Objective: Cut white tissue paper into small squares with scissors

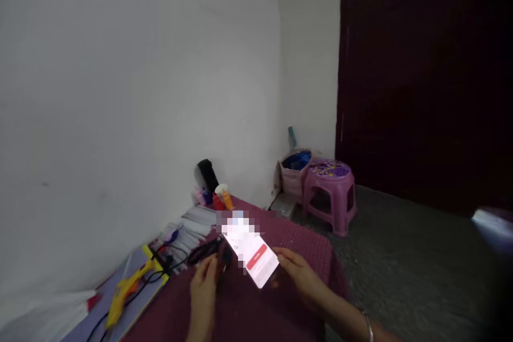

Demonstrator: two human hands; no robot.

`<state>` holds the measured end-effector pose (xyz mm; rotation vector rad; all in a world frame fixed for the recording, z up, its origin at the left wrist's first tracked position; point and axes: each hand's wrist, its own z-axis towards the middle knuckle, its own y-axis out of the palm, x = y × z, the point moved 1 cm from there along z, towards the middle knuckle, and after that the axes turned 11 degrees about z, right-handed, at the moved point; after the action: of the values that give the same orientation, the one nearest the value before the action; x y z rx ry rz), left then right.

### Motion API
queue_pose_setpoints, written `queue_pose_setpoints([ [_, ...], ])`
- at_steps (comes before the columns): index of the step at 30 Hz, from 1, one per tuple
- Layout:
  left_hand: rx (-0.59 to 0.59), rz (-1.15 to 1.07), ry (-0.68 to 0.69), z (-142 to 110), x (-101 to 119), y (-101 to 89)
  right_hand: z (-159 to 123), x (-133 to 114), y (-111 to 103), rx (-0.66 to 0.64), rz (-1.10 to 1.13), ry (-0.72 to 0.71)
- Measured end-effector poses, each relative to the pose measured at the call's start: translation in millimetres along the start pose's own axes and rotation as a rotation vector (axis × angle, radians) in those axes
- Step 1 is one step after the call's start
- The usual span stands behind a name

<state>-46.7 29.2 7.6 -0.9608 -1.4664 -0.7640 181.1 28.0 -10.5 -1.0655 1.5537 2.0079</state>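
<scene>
Phone (261, 273), screen lit, tilted above maroon cloth (306, 243), btwn hands. R hand (298, 273): thumb + fingers pinch its near R edge. L hand (205, 280) just L of it, fingers curled by dark item (224, 254); can't tell if gripping. Red on-screen button, txt illegible; rest pixelated. Bare cloth ahead/R, table edge near R forearm.

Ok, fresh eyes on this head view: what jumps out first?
The glowing smartphone, just below the picture's centre, with the right hand at its right edge; it's the brightest thing against the maroon tablecloth. Next, the yellow glue gun at lower left, blurred, with a black cord by it. Then the pink stool with a patterned seat, right of centre on the dark floor.
</scene>
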Motion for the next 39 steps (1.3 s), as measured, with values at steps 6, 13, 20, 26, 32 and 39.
queue_pose_setpoints([
  [6,-0.042,1.154,0.348,66.8,5.0,10.7,26.0,-8.7,-19.7,0.145,-0.121,-0.004],
  [13,-0.152,1.495,0.312,89.9,15.7,26.0,32.3,-12.7,-28.2,0.235,-0.158,0.090],
  [20,-0.175,1.244,0.220,74.0,36.3,-22.7,57.7,-5.2,-26.3,0.271,-0.230,0.238],
  [26,-0.196,0.054,-0.205,-5.5,52.3,-89.6,89.9,7.5,-22.8,0.222,-0.312,0.403],
  [32,0.056,-0.351,-0.402,-58.5,38.0,-119.2,96.4,-8.0,-34.4,0.185,-0.540,0.435],
  [39,0.092,-0.387,-0.369,-72.4,16.4,-117.5,49.8,14.4,43.0,-0.150,-0.619,0.258],
])
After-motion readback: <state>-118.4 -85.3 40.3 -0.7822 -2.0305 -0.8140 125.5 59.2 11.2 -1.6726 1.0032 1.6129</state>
